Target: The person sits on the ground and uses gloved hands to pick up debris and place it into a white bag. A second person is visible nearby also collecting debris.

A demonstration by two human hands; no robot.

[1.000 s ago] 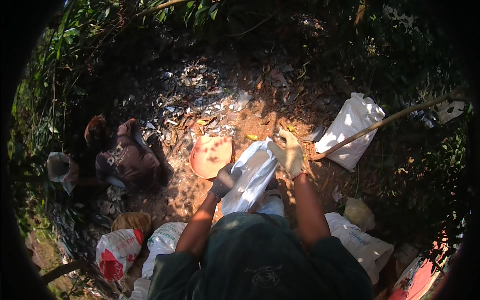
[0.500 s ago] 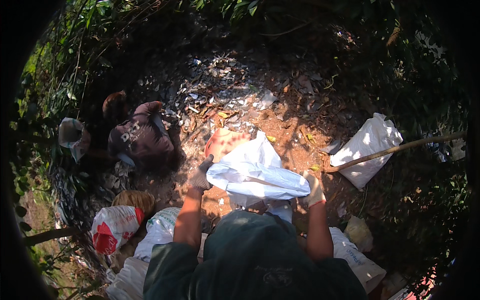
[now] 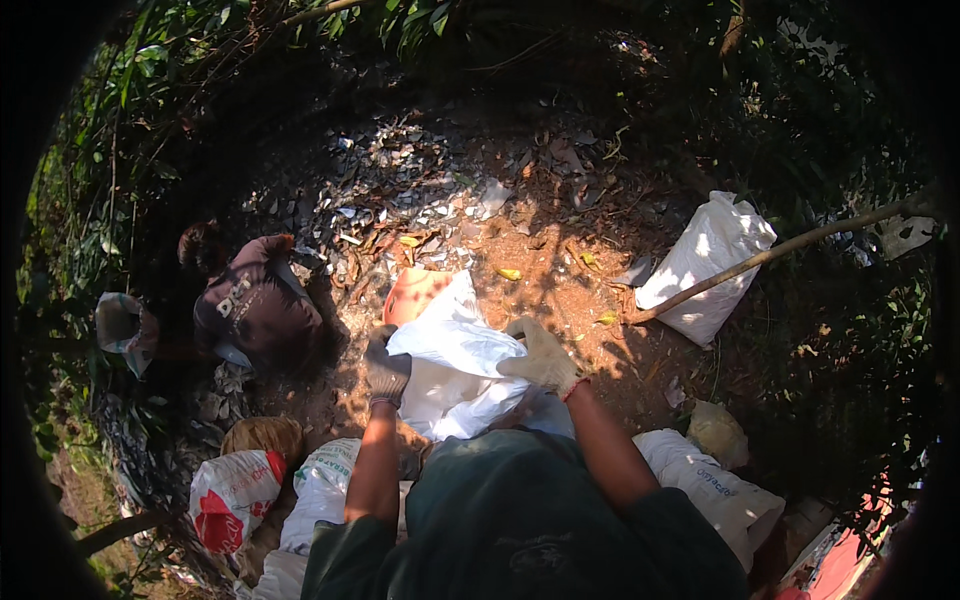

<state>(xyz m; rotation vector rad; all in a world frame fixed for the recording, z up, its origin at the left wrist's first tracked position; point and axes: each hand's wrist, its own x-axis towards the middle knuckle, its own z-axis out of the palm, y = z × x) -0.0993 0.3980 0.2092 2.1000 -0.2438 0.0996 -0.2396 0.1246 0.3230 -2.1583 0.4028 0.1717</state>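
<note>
A white woven sack (image 3: 450,395) hangs slack in front of my body, its mouth spread between my two hands. My left hand (image 3: 388,372), in a grey glove, grips the sack's left edge with fingers closed. On the opposite edge my right hand (image 3: 541,357), in a pale glove, is closed on the fabric; some fingertips are hidden by the folds. Just beyond the sack lies a flat orange-red piece (image 3: 408,293) on the soil, partly covered by it.
A co-worker (image 3: 258,300) crouches at left, near an upright sack (image 3: 127,330). A full white sack (image 3: 712,265) stands at right behind a slanting pole (image 3: 780,258). Filled bags (image 3: 232,495) lie at lower left, another sack (image 3: 710,490) at lower right. Broken shards (image 3: 400,185) cover the ground ahead.
My right hand has moved inward and the sack, stretched wide before, now sags closer to my body with its mouth showing. The whole view has shifted slightly.
</note>
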